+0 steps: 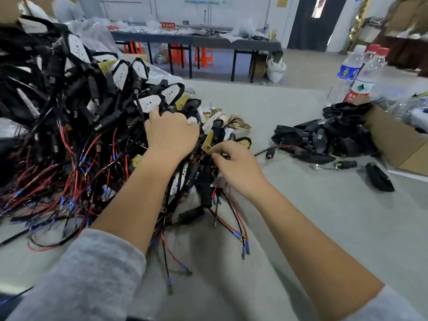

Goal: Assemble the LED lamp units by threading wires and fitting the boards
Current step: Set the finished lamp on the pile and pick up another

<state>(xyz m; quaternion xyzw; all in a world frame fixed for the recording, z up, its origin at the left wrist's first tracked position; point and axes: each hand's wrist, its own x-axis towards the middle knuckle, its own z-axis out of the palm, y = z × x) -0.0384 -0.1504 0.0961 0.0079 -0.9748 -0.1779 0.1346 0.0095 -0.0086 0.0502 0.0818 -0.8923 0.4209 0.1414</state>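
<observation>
Head view, one frame. I see a grey bench (301,205) with a large heap of lamp units (69,100) on its left half: black housings, white LED boards, and red and black wires ending in blue-sleeved terminals.

Left hand (171,133) lies palm-down on the right edge of the heap. Its fingers (154,112) curl down over black housings and wires at the top; I cannot tell whether they grip one piece or only press on the tangle.

Right hand (234,163) is just beside the left one, lower and nearer to me. Thumb and forefinger are pinched together on something small and thin at the heap's edge, close to a yellowish board (208,140); motion blur hides whether it is a wire or the board's corner.

A loose wire pair (231,225) trails from under the right hand toward me along the bench.

To the right, well apart from the hands, a pile of empty black housings (324,140) spills from a cardboard box (398,144). Plastic bottles (361,75) stand behind the box. Grey sleeves (92,274) are pushed up both forearms.
</observation>
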